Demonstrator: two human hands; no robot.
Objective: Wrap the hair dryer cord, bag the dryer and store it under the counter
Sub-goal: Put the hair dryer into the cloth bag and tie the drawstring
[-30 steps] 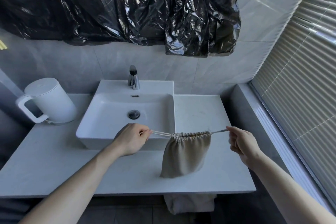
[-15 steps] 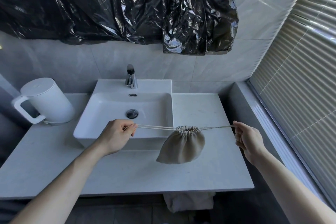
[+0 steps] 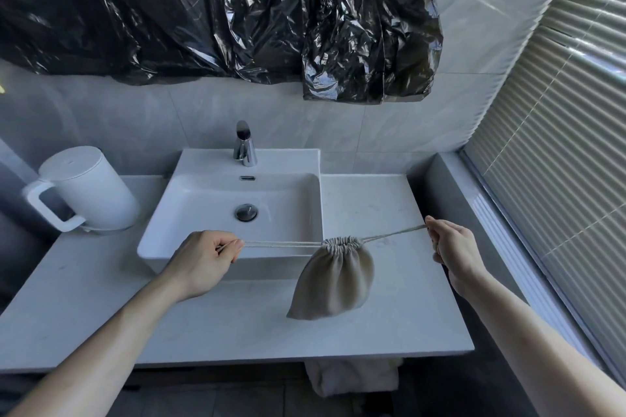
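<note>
A beige drawstring bag [image 3: 335,278] hangs above the white counter [image 3: 372,325], its mouth gathered tight. The hair dryer is hidden; whatever fills the bag cannot be seen. My left hand [image 3: 203,261] pinches the left drawstring [image 3: 281,243] in front of the sink. My right hand [image 3: 454,247] pinches the right drawstring [image 3: 396,234] out to the right. Both cords run taut from the bag's puckered top.
A white square sink [image 3: 189,237] with a chrome faucet [image 3: 244,144] sits mid-counter. A white kettle [image 3: 84,189] stands at the left. Black plastic sheeting [image 3: 220,10] covers the wall above. Window blinds [image 3: 559,145] run along the right. A white towel [image 3: 352,379] hangs under the counter's front edge.
My hands have pulled apart with the drawstrings, and the bag's mouth has cinched from a wide gather to a tight pucker. The bag now hangs a little lower than half a second ago.
</note>
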